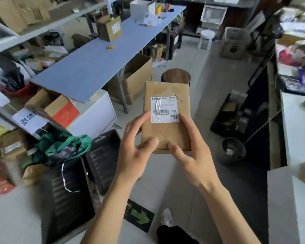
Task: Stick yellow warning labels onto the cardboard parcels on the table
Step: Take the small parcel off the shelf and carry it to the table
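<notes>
I hold a flat brown cardboard parcel (pixel 166 136) in front of me, above the floor. It carries a white shipping label (pixel 165 110) with a barcode. My left hand (pixel 136 152) grips its lower left edge, thumb on the front face. My right hand (pixel 190 152) grips the lower right side, thumb pressed near the bottom. A small yellow item (pixel 110 47), possibly labels, lies on the long blue table (pixel 88 67) to the left. No yellow label shows on the parcel face.
An open cardboard box (pixel 110 29) stands on the blue table. Boxes (pixel 137 76) sit under it. Black plastic crates (pixel 102 159) and green cloth (pixel 67 147) are at lower left. A round wooden stool (pixel 175 75) is behind the parcel. A dark bowl (pixel 233 152) lies on the floor at right.
</notes>
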